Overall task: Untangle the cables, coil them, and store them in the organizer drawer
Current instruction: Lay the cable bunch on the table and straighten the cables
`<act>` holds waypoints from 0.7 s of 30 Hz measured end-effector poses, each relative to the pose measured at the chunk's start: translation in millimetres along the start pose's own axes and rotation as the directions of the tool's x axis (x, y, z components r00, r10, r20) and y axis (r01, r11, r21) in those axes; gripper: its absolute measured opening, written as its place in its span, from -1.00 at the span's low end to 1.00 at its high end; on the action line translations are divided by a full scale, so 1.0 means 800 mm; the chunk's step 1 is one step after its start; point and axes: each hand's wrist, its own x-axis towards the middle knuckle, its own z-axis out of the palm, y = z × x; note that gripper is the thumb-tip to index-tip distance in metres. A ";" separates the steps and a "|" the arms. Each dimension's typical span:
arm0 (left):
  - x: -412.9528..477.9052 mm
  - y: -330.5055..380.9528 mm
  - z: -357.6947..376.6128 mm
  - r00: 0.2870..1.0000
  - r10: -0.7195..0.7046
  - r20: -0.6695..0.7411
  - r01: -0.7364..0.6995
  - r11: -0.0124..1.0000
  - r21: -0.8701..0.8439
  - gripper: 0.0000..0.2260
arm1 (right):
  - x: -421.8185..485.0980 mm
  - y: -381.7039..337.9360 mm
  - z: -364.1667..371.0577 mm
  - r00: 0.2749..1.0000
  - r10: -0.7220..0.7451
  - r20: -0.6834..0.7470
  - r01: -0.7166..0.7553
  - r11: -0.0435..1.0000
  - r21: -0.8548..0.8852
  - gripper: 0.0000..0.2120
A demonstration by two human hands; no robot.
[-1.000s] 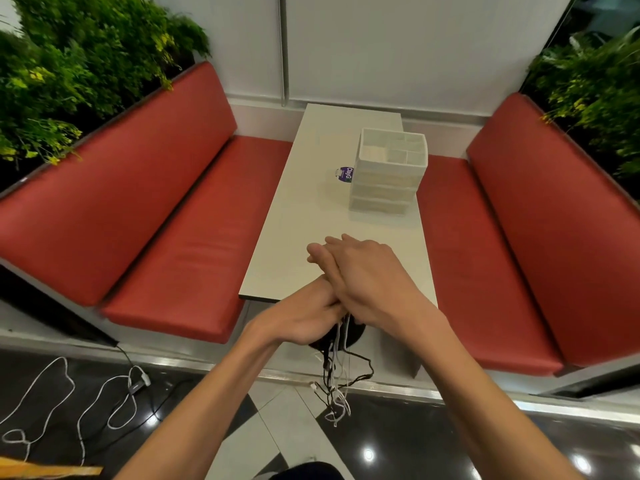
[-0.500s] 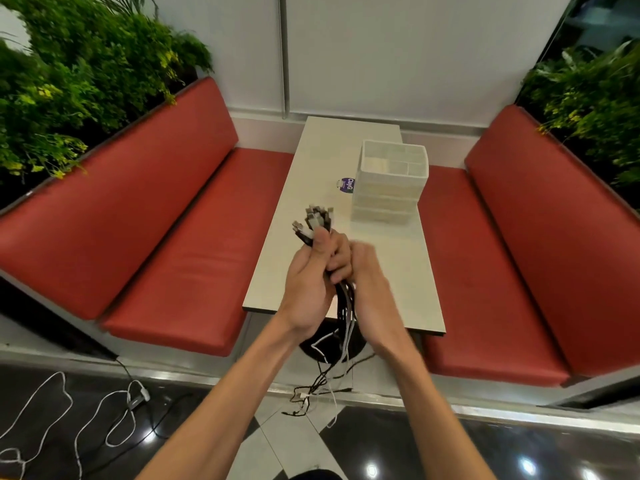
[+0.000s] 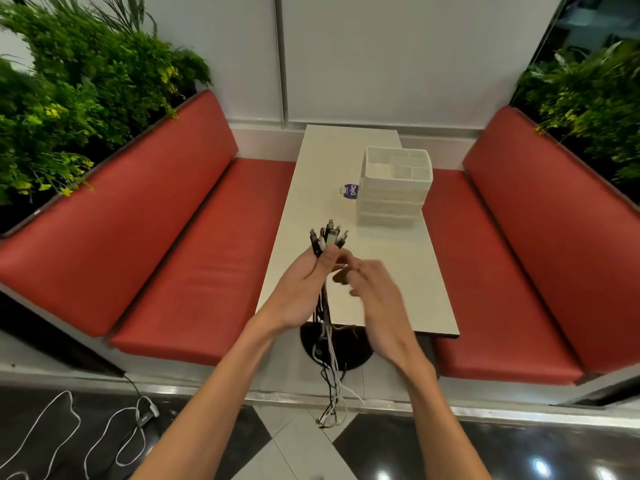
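Note:
My left hand point(image 3: 304, 289) grips a bundle of black and white cables point(image 3: 329, 344) near their plug ends, which fan out above my fist. The loose cable tails hang down past the table edge toward the floor. My right hand point(image 3: 375, 292) is just to the right of the bundle, blurred, fingers apart and off the cables. The white organizer drawer unit point(image 3: 394, 188) stands on the white table point(image 3: 391, 292) beyond my hands, its drawers shut and its open top tray divided into compartments.
A small purple-and-white tag point(image 3: 350, 192) lies left of the organizer. Red bench seats point(image 3: 194, 244) flank the table on both sides. Green plants point(image 3: 69, 98) stand behind the benches. More white and black cables point(image 3: 114, 431) lie on the dark floor at lower left.
Both hands were clasped low over the bundle a second ago. The left hand has lifted the plug ends up above the table, and the right hand has come off the bundle to the right.

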 end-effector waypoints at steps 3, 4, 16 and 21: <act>0.001 0.018 -0.008 0.996 0.050 -0.078 -0.051 0.998 -0.022 -0.59 | 0.013 -0.016 -0.004 0.973 -0.145 -0.181 0.101 0.967 -0.235 -0.55; 0.005 0.021 -0.012 0.993 0.074 -0.089 -0.075 0.997 -0.012 -0.60 | 0.018 -0.023 -0.003 0.955 -0.172 -0.243 0.085 0.939 -0.332 -0.53; 0.062 -0.010 -0.012 0.996 0.011 0.092 -0.030 0.979 0.202 -0.80 | 0.149 -0.076 -0.022 0.871 -0.468 0.153 0.410 0.518 -0.751 -0.67; 0.129 -0.015 -0.011 0.993 0.063 0.104 -0.074 0.991 0.108 -0.81 | 0.219 -0.069 -0.050 0.848 -0.502 0.169 0.488 0.614 -0.620 -0.65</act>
